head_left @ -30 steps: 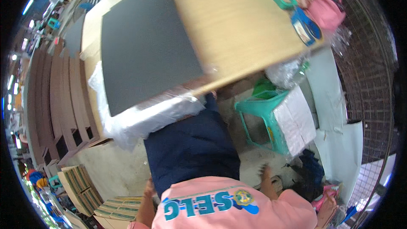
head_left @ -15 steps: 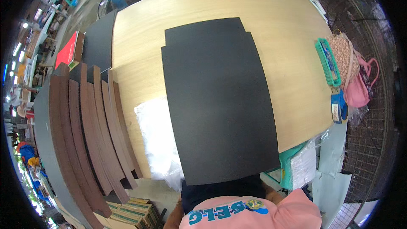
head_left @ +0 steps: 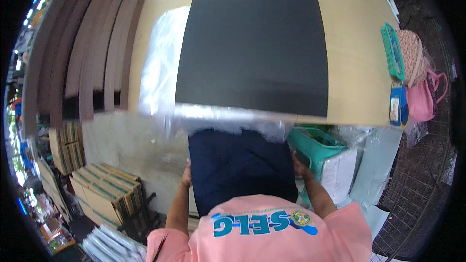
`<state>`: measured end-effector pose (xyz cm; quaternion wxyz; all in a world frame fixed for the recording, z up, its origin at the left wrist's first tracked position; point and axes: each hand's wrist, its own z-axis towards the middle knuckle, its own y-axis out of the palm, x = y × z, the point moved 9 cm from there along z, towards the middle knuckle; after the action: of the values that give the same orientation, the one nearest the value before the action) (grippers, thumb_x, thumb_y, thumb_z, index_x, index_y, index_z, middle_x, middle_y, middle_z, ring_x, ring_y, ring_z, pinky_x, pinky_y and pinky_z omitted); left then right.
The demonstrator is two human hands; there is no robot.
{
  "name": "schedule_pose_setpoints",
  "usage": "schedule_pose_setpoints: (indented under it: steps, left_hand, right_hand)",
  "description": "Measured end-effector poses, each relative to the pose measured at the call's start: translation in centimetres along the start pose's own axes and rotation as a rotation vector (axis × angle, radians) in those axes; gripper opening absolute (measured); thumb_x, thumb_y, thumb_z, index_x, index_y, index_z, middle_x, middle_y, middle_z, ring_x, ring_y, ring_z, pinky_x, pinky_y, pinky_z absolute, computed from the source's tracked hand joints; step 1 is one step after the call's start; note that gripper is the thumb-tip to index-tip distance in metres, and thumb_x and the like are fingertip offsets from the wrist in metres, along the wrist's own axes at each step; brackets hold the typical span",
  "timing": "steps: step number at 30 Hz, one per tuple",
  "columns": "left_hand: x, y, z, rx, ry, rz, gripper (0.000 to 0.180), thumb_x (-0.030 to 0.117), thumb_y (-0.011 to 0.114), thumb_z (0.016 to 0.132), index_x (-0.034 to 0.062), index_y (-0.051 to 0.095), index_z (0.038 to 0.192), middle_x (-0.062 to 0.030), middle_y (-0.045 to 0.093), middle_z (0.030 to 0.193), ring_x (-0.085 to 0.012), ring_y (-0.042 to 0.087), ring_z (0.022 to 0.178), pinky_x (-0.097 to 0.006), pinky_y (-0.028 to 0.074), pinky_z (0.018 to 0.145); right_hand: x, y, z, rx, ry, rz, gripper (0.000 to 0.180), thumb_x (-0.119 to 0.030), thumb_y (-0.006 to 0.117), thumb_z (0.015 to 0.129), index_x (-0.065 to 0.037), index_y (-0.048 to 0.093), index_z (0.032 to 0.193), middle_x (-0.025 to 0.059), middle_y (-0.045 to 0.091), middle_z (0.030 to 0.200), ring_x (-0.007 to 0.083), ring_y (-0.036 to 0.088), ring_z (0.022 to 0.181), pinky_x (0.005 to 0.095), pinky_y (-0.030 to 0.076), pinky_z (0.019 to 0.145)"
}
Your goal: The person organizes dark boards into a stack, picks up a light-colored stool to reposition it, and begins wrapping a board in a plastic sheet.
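A large black sheet (head_left: 252, 43) lies flat on the light wooden table (head_left: 359, 58), its near end close to the table's front edge. Clear plastic film (head_left: 165, 58) rests to its left and hangs over that edge, partly beneath the sheet. Low beside my dark-clothed lap is my left hand (head_left: 187, 173), away from the table. My right hand (head_left: 300, 169) is down on the other side of my lap, next to a green plastic basket (head_left: 318, 148). Both hands are small and blurred, so their fingers and any grip cannot be made out.
Brown-edged thick boards (head_left: 82, 43) stack up on the left. Flattened cardboard cartons (head_left: 107, 189) are on the floor below. On the right are a green tray (head_left: 392, 51), a blue tape dispenser (head_left: 398, 104) and a pink bag (head_left: 421, 99). A white bundle (head_left: 339, 174) stands by the basket.
My view has tilted down toward my lap, so the table and black sheet sit higher in the picture. Both hands now show at my sides. The sheet appears to lie in the same place.
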<state>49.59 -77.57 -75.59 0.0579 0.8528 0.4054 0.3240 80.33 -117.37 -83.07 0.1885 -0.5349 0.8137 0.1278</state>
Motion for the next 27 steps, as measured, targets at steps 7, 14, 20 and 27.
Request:
schedule_pose_setpoints:
  steps: [7,14,20,27]
  left_hand:
    - [1.6,0.7,-0.8,0.017,0.159,-0.073,0.099,0.077,0.031,0.084,0.0000,0.024,0.146,-0.0154,0.032,0.148,-0.0288,0.036,0.133,-0.040,0.030,0.110]
    - [11.6,5.2,-0.8,0.132,0.265,0.296,0.102,0.077,0.037,0.082,-0.0013,0.024,0.146,-0.0186,0.034,0.147,-0.0306,0.036,0.133,-0.038,0.028,0.109]
    - [18.9,12.6,-0.5,0.199,0.530,0.882,0.082,0.048,0.076,0.074,-0.0031,0.044,0.130,-0.0192,0.057,0.122,-0.0304,0.054,0.114,-0.035,0.041,0.097]
    - [24.0,6.1,-0.6,0.636,0.634,1.121,0.046,0.039,0.077,0.073,0.0033,0.067,0.100,-0.0182,0.067,0.097,-0.0328,0.064,0.095,-0.039,0.049,0.082]
  right_hand:
    - [-5.7,-3.7,3.4,0.062,0.083,-0.025,0.083,-0.068,0.041,0.087,0.000,0.042,0.134,0.0201,0.058,0.120,0.0332,0.057,0.109,0.0522,0.053,0.079]
    - [-18.4,-4.7,-4.8,0.283,-0.397,0.154,0.065,-0.055,0.053,0.090,-0.008,0.049,0.134,0.0103,0.063,0.115,0.0215,0.061,0.096,0.0410,0.047,0.081]
    - [-21.8,-5.4,-9.1,0.280,-0.501,-0.039,0.059,-0.051,0.056,0.090,-0.006,0.054,0.129,0.0083,0.064,0.108,0.0195,0.063,0.086,0.0371,0.051,0.068]
    - [-23.8,-1.0,-7.5,0.283,-0.352,-0.290,0.046,-0.040,0.072,0.080,-0.001,0.057,0.098,0.0116,0.065,0.086,0.0237,0.064,0.080,0.0397,0.053,0.063]
